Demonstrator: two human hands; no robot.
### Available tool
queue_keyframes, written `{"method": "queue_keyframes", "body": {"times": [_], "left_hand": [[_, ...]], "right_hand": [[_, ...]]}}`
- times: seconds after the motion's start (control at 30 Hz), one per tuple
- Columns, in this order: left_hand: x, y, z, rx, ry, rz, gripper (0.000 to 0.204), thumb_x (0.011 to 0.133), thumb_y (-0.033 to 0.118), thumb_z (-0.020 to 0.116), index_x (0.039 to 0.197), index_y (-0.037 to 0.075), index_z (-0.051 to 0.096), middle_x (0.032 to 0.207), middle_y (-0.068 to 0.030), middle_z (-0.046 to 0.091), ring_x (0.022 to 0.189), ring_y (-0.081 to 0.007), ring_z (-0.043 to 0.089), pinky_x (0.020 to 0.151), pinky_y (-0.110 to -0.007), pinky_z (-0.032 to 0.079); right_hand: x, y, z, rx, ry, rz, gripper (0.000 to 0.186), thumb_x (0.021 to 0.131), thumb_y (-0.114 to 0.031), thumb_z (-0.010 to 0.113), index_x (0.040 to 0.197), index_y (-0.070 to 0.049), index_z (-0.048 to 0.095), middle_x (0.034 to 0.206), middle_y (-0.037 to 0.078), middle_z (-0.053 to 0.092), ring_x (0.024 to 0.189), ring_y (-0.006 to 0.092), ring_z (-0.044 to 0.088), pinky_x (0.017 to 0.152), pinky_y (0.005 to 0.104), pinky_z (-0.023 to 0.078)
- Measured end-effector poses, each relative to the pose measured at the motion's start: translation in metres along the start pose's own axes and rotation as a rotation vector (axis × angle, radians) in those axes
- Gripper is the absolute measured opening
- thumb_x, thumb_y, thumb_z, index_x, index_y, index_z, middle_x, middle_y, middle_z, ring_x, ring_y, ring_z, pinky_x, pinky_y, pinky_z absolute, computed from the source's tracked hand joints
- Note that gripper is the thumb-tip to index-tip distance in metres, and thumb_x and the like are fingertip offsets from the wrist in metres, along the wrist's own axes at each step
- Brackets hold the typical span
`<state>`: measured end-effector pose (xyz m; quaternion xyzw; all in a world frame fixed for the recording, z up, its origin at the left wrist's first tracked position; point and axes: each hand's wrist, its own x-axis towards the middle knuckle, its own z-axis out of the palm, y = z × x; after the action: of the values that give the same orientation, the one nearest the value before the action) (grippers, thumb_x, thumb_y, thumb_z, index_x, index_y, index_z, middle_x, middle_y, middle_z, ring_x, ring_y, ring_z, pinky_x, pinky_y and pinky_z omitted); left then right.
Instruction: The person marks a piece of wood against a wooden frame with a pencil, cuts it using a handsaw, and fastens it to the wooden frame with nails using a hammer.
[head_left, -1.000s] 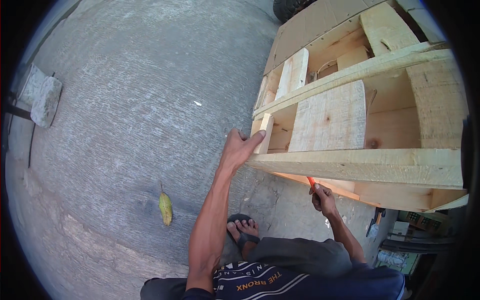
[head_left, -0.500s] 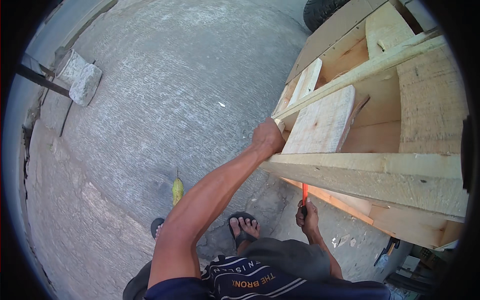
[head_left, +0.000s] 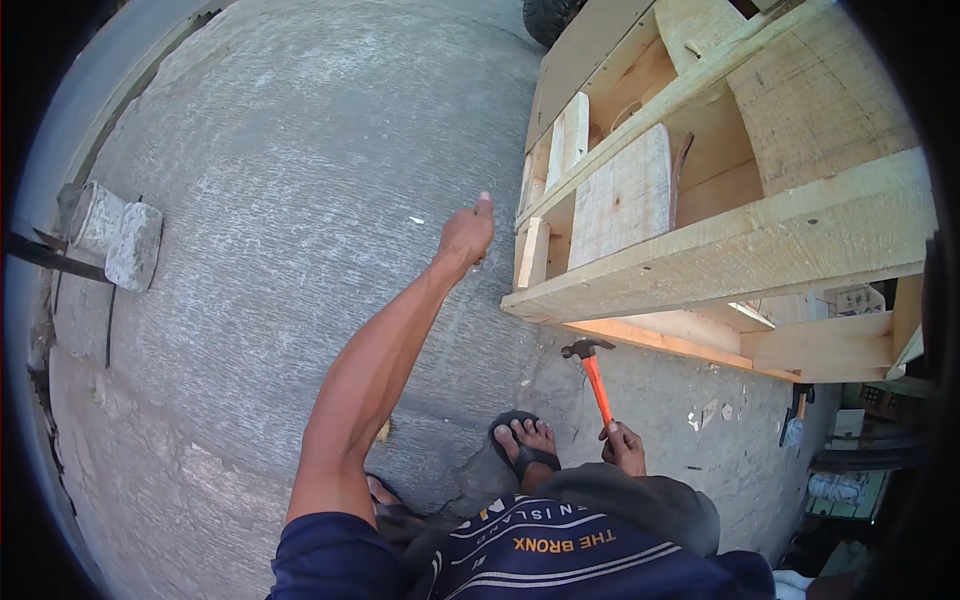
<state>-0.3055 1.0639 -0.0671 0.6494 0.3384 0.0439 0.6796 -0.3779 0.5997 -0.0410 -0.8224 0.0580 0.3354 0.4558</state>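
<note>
My right hand point(head_left: 622, 448), low near my leg, is wrapped round the handle of a claw hammer point(head_left: 597, 388) with an orange shaft and dark head. The head points away from me, in the air below the wooden frame. My left hand point(head_left: 468, 234) is raised over the pavement, apart from the frame's left corner. Its fingers are curled in, and what they hold, if anything, is hidden. The pale wooden frame point(head_left: 720, 245) stands at the right. A short wood block point(head_left: 534, 254) sits inside its near left corner, beside a wider flat board point(head_left: 622, 200).
Rough concrete pavement point(head_left: 290, 210) stretches across the left and middle. A whitish block point(head_left: 134, 245) stands at the far left by a dark bar point(head_left: 60, 262). A black tyre point(head_left: 550, 18) shows at the top. Wood chips point(head_left: 709, 411) and clutter lie lower right.
My left hand has come off the frame's corner and moved up and left. The hammer has come out from beneath the frame's edge, its head now showing. The view has shifted.
</note>
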Motion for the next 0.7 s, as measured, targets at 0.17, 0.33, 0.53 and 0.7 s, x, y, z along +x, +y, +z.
{"method": "queue_keyframes", "body": {"times": [0.17,0.33,0.53,0.7], "left_hand": [[0.025,-0.070,-0.008,-0.069,-0.015,-0.129,0.051,0.105,0.039,0.043,0.096,-0.006,0.066,0.078,-0.0162,0.065,0.061,-0.0256,0.060,0.056,-0.043,0.048],[0.008,-0.078,0.035,-0.429,-0.244,-0.233,0.033,0.104,0.032,0.050,0.089,0.005,0.062,0.070,-0.0029,0.049,0.060,-0.0161,0.048,0.054,-0.034,0.041],[0.007,-0.088,0.059,-0.442,-0.409,-0.337,0.041,0.104,0.044,0.052,0.103,0.005,0.066,0.093,-0.0071,0.062,0.087,-0.0189,0.060,0.079,-0.041,0.052],[0.012,-0.095,0.073,-0.752,-0.635,-0.213,0.072,0.103,0.054,0.049,0.148,-0.002,0.044,0.148,-0.0193,0.051,0.131,-0.0295,0.053,0.109,-0.043,0.044]], "right_hand": [[-0.049,-0.017,0.042,-0.090,-0.165,0.051,0.037,0.105,-0.039,0.057,0.096,-0.004,0.066,0.065,-0.004,0.053,0.061,0.0033,0.047,0.055,0.0257,0.037],[-0.058,-0.028,0.069,-0.147,-0.234,0.127,0.035,0.104,-0.037,0.060,0.097,-0.003,0.067,0.074,-0.002,0.059,0.068,0.0046,0.053,0.062,0.0260,0.042],[-0.057,-0.007,0.076,-0.189,-0.255,0.210,0.033,0.103,-0.034,0.061,0.101,-0.002,0.067,0.082,0.000,0.063,0.077,0.0078,0.057,0.070,0.0275,0.046],[-0.054,-0.006,0.072,-0.152,-0.241,0.219,0.032,0.103,-0.033,0.061,0.104,-0.001,0.067,0.083,0.001,0.064,0.077,0.0081,0.057,0.070,0.0282,0.047]]}}
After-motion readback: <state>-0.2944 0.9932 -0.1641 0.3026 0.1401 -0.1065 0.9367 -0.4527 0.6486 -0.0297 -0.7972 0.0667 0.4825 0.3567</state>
